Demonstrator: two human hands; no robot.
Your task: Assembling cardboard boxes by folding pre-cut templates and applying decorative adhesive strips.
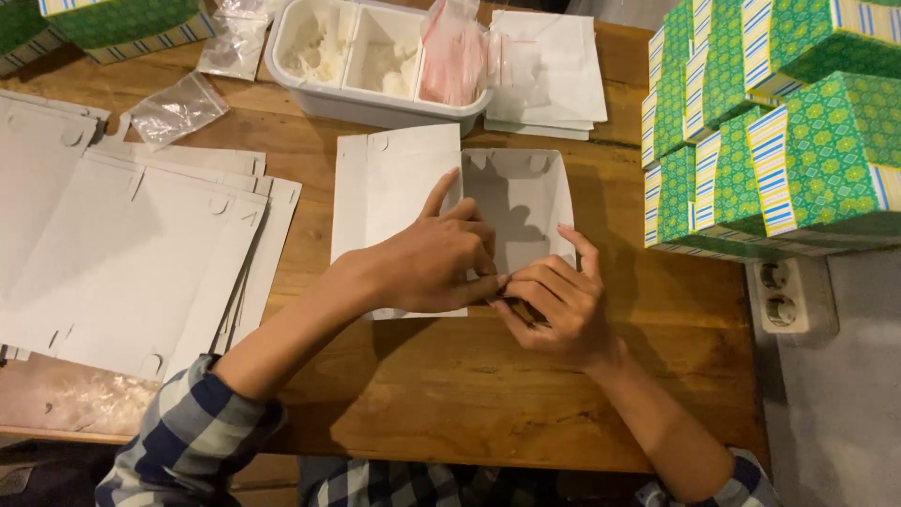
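Observation:
A white cardboard box blank lies partly folded on the wooden table; its right half stands up as an open box shape. My left hand presses on the near wall of that box, index finger stretched along the fold. My right hand pinches the near right corner flap, fingertips meeting those of the left hand. Both hands grip the cardboard.
A stack of flat white blanks covers the table's left side. A white tray with white pieces and plastic bags stands at the back. Finished green patterned boxes are stacked at the right. A wall socket lies beside the table edge.

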